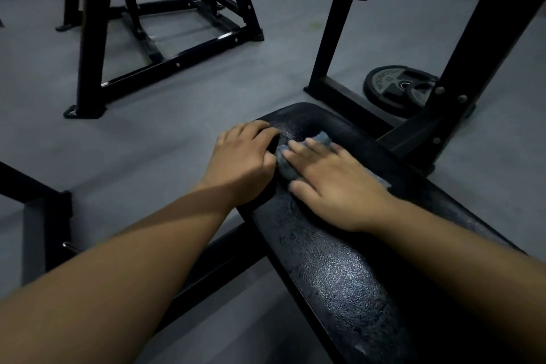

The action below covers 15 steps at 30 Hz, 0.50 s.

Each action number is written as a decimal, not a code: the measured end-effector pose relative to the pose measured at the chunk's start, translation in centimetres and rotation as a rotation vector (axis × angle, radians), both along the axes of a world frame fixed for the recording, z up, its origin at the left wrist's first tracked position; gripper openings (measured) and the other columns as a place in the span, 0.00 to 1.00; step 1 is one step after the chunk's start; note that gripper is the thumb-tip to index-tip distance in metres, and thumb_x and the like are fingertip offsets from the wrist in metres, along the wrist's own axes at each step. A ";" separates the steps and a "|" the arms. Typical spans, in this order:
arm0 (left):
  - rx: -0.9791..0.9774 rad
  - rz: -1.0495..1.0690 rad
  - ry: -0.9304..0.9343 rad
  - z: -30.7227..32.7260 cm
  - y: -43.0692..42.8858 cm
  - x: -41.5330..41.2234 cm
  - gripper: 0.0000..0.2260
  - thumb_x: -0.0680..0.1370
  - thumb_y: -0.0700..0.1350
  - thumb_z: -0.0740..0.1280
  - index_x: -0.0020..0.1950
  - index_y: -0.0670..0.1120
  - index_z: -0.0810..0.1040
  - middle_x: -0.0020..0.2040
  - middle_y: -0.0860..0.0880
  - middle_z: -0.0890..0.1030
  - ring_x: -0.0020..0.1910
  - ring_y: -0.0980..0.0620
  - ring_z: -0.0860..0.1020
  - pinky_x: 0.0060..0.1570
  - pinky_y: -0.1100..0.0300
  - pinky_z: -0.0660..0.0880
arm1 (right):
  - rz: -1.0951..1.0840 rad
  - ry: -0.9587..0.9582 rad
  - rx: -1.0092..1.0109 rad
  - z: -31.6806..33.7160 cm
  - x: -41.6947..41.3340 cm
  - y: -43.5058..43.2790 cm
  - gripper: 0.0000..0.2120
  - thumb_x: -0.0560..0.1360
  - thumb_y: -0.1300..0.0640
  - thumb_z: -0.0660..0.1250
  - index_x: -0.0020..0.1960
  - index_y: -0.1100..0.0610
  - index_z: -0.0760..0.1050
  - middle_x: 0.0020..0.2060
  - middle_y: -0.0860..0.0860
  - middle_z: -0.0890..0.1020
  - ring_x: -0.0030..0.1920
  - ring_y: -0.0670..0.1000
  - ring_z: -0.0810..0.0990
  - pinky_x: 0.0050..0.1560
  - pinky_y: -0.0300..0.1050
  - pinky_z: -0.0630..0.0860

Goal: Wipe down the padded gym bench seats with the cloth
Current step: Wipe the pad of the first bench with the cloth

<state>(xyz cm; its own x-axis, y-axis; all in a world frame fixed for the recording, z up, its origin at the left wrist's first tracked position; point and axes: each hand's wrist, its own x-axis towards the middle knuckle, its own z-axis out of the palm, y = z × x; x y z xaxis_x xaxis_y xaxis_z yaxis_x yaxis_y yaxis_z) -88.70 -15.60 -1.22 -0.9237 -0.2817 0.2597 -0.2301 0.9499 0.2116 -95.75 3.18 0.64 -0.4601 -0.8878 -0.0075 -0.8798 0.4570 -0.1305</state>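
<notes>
A person's right hand (334, 183) lies flat, fingers spread, on a crumpled blue-grey cloth (286, 170) near the far end of a black textured padded gym bench seat (339, 275), toward its left edge. The left hand (245, 162) rests on that left edge just beside the cloth, fingers bent with their tips on the pad (its thumb is hidden). A black round weight plate (396, 89) lies on the grey floor beyond the bench's far end
</notes>
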 end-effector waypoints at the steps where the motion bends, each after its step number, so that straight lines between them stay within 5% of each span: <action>1: 0.003 0.002 0.001 0.0 0.0 -0.1 0.29 0.71 0.53 0.49 0.69 0.52 0.74 0.70 0.50 0.73 0.68 0.47 0.69 0.67 0.46 0.65 | -0.020 0.000 0.009 0.0 -1.3 0.3 0.31 0.79 0.39 0.46 0.81 0.47 0.53 0.81 0.45 0.54 0.80 0.48 0.51 0.78 0.54 0.50; 5: 0.001 -0.010 -0.003 0.2 -0.1 -0.2 0.30 0.71 0.54 0.48 0.70 0.52 0.73 0.71 0.50 0.72 0.69 0.47 0.68 0.67 0.46 0.64 | -0.332 0.059 0.079 0.0 -4.9 -3.7 0.29 0.82 0.42 0.48 0.81 0.49 0.50 0.81 0.48 0.52 0.80 0.52 0.51 0.77 0.58 0.52; 11: 0.038 -0.032 0.009 0.2 -0.2 -0.1 0.31 0.71 0.53 0.48 0.70 0.50 0.74 0.71 0.48 0.73 0.69 0.46 0.68 0.68 0.46 0.64 | 0.006 -0.039 0.016 0.3 1.4 0.0 0.36 0.75 0.37 0.40 0.80 0.47 0.52 0.81 0.46 0.53 0.80 0.49 0.50 0.79 0.55 0.50; 15: 0.068 -0.015 -0.009 0.3 0.0 -0.1 0.30 0.71 0.52 0.48 0.71 0.51 0.73 0.72 0.49 0.71 0.71 0.46 0.66 0.71 0.46 0.60 | -0.292 0.030 0.057 0.3 -5.0 -2.4 0.29 0.82 0.42 0.49 0.81 0.49 0.53 0.81 0.48 0.55 0.80 0.52 0.53 0.77 0.55 0.53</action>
